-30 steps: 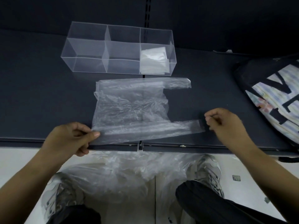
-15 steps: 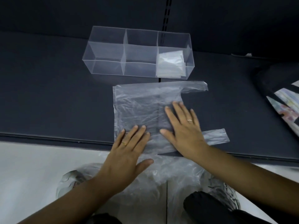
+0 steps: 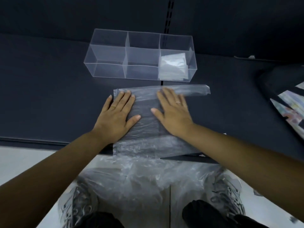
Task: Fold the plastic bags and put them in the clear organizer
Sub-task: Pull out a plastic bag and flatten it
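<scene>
Left hand point(image 3: 117, 115) and right hand point(image 3: 172, 112), fingers flat (gripping nothing), press the plastic bag point(image 3: 144, 130). The clear organizer point(image 3: 107, 69) lies at its 12 o'clock.

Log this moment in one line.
step: flatten plastic bag | left hand: pressing flat | right hand: pressing flat | clear organizer: folded bag in right compartment
</scene>
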Available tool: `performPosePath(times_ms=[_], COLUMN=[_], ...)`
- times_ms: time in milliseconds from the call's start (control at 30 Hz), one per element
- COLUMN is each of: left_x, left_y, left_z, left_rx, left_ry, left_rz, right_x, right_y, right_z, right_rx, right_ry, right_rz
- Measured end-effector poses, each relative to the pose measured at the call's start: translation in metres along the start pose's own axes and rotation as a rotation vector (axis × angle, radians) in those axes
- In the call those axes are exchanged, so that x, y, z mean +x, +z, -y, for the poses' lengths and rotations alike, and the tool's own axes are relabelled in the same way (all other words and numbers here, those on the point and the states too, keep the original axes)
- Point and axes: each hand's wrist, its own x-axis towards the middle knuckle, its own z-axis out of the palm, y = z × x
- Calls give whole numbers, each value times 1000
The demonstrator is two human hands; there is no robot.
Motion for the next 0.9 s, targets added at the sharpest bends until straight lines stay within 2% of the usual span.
performPosePath(times_ms=[100, 200, 267, 300, 367, 433, 500, 600, 667, 767, 833, 900], left_x=[-4, -9, -19, -29, -58, -88, -105, -107, -105, -105, -108, -111], left_y=[0, -3, -10, -13, -10, 0, 8, 4, -5, -17, -31, -47], left_z=[11, 19, 19, 18, 11, 4, -1, -10, -21, -28, -24, -15], left_rx=[46, 55, 23, 0, -29, 6, 49, -65, -159, -289, -497, -752], left_ry=[36, -15, -28, 19, 195, 355, 403, 383, 399, 382, 264, 45], left_rz=[11, 24, -56, -109, -121, -35, -1, -151, -213, -207, -131, -15], right_x=[-18, -36, -44, -48, -56, -68, -84, -100, -103, -103, -107, -114], right_y=[-2, -10, -17, -20, -25, -25, -18, 2, 9, 1, -11, -26], right_z=[-50, -95, -111, -112, -96, -59, -14, 35, 49, 43, 26, 1], right_rx=[-63, -62, -50, -48, -2, 152, 271, 176, 89, 117, 186, 226], right_ry=[165, 384, 488, 500, 380, 138, -109, -374, -411, -321, -292, -255], right_rz=[-80, -126, -147, -168, -255, -272, -132, 75, 91, -44, -149, -162])
